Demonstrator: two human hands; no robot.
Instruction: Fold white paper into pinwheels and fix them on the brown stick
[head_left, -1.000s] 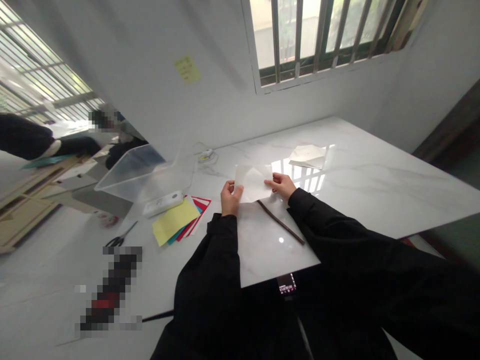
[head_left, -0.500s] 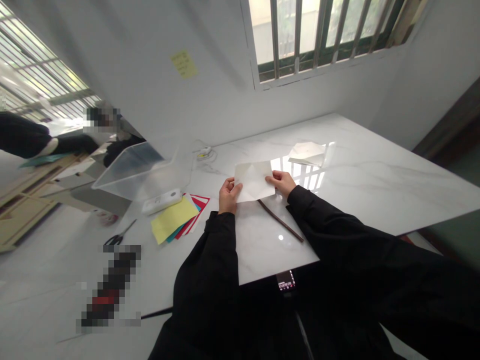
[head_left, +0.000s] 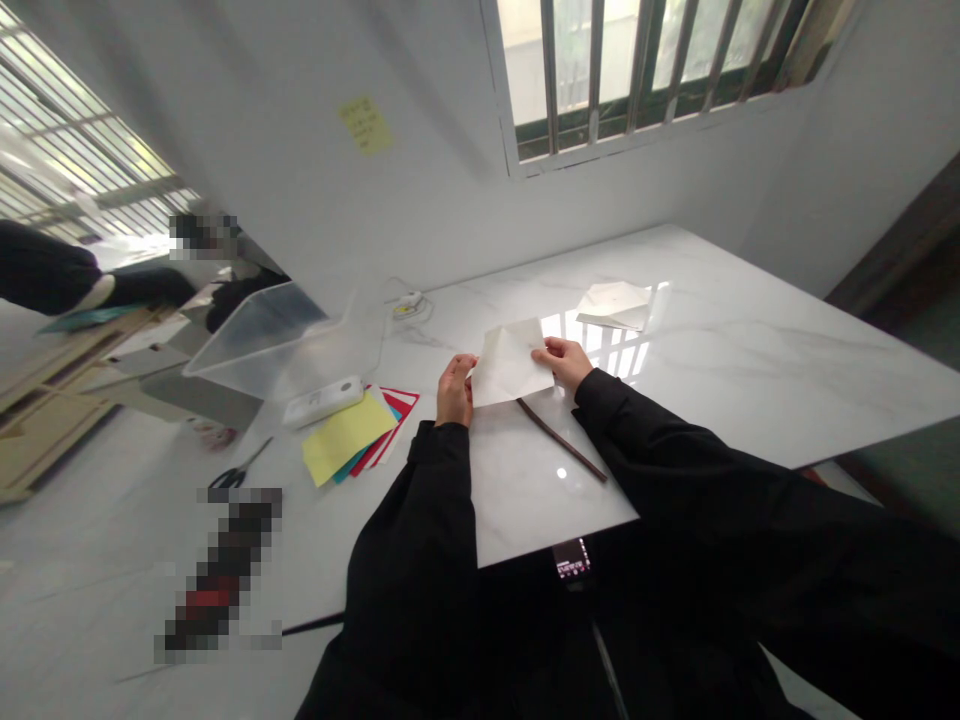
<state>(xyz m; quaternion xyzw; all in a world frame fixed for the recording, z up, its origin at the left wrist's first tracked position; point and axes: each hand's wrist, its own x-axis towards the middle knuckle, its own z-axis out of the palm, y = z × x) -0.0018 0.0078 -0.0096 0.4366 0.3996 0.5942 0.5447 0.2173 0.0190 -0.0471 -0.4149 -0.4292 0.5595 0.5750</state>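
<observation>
Marble tabletop (head_left: 757, 345) | folded white paper (head_left: 510, 365) clamped between left hand (head_left: 455, 392) and right hand (head_left: 561, 363) | brown strip (head_left: 561, 452) just beneath

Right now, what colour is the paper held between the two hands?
The creased paper is white, best seen in the head view.

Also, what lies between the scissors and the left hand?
The head view shows a stack of coloured paper, yellow on top, between the scissors and the left hand.

Left hand (head_left: 455, 390), right hand (head_left: 561, 364) grip folded white paper (head_left: 510, 364) over marble table (head_left: 750, 380).
</observation>
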